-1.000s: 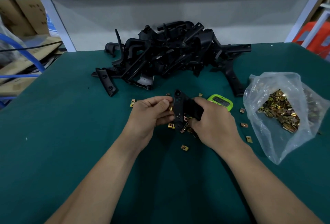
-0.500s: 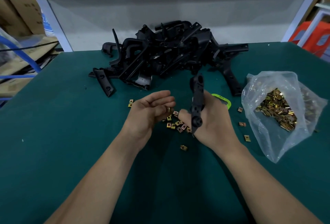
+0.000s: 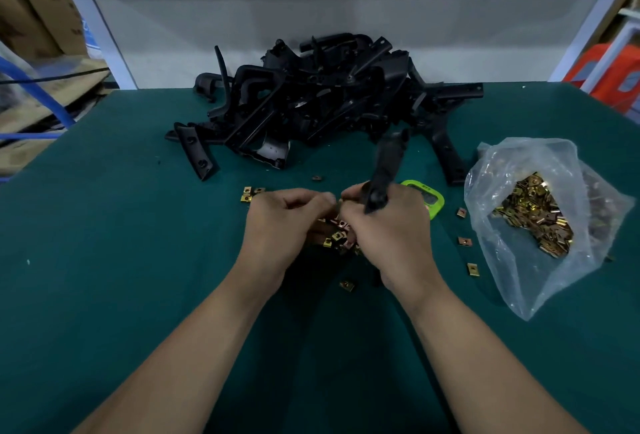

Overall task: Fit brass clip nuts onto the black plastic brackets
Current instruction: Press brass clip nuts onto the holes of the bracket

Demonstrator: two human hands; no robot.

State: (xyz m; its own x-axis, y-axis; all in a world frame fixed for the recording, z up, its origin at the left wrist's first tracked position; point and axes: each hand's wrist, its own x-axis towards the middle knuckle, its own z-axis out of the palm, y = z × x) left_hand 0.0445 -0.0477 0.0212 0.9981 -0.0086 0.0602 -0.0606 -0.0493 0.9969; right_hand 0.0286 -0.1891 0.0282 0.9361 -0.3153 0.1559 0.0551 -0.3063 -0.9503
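From the head view, the right hand (image 3: 388, 225) is curled round the lower end of a black bracket (image 3: 386, 163), which stands nearly upright and is blurred. The left hand (image 3: 280, 225) has its fingers curled beside it; what they pinch, if anything, cannot be told. Loose clip nuts (image 3: 337, 235) lie on the green surface (image 3: 104, 225), partly hidden between the hands. The pile of brackets (image 3: 322, 97) lies far, the plastic bag (image 3: 533, 212) of nuts right, and a green device (image 3: 434, 201) sits half covered

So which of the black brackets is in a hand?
The bracket held upright in the right hand; the rest lie loose in and around the pile behind it.
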